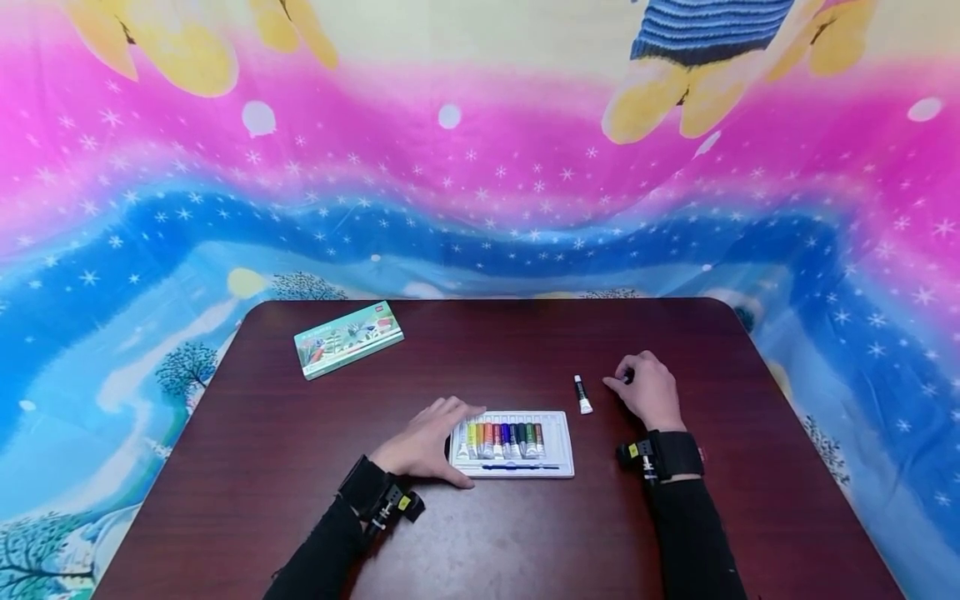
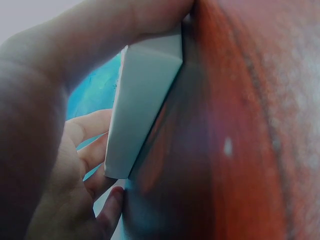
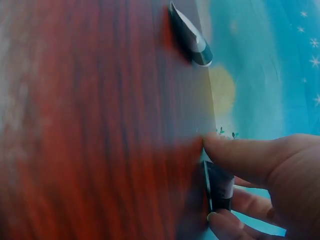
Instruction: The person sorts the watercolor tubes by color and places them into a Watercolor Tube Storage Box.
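A white plastic tray (image 1: 566, 446) of small paint tubes (image 1: 506, 440) in several colours lies on the table, with a thin blue-handled brush (image 1: 521, 467) along its front. My left hand (image 1: 423, 442) grips the tray's left end, thumb at the front edge and fingers at the back. In the left wrist view, the tray's white side wall (image 2: 142, 95) shows between thumb and fingers. At the right, my right hand (image 1: 648, 392) holds a small dark paint tube (image 3: 220, 187) between thumb and fingers, close to the tabletop. Another black-and-white tube (image 1: 582, 395) lies between tray and right hand.
A green illustrated box (image 1: 348, 340) lies at the table's back left. The dark red-brown table (image 1: 525, 542) has rounded far corners. Behind it hangs a colourful patterned cloth (image 1: 480, 192).
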The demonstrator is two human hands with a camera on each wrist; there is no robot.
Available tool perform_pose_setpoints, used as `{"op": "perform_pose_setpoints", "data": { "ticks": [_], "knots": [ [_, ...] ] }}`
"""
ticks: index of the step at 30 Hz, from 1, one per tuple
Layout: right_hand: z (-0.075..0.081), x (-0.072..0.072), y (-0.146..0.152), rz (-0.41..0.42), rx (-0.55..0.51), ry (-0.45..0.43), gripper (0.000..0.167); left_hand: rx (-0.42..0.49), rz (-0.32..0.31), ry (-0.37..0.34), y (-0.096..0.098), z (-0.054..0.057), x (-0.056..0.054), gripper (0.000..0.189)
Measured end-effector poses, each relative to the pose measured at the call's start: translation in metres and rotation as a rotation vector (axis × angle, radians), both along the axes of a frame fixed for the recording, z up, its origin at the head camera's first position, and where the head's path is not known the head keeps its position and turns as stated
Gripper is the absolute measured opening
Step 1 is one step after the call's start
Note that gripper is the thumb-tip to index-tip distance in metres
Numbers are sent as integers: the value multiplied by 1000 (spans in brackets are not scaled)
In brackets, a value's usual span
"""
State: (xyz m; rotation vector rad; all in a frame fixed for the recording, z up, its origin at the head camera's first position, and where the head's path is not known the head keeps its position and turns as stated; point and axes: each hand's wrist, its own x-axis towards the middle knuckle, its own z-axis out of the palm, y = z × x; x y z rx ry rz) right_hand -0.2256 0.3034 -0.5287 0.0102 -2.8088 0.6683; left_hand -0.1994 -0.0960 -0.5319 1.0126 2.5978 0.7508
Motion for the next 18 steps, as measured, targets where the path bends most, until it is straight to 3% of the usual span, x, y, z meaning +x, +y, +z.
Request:
{"op": "perform_pose_setpoints", "data": {
  "ticks": [4,8,13,18],
  "knots": [
    [1,1,3,-16,-20,-24,5,-8,1,-1,0,0,0,109],
    [3,1,3,-26,-34,-45,23,-12,1,1,0,-1,0,110],
    [7,2,3,-53,-46,-77,22,-9,-1,7,0,-2,-1,110],
    [7,4,7,-84,-17,-14,12,-10,-1,10,0,-1,-1,110]
  ]
}}
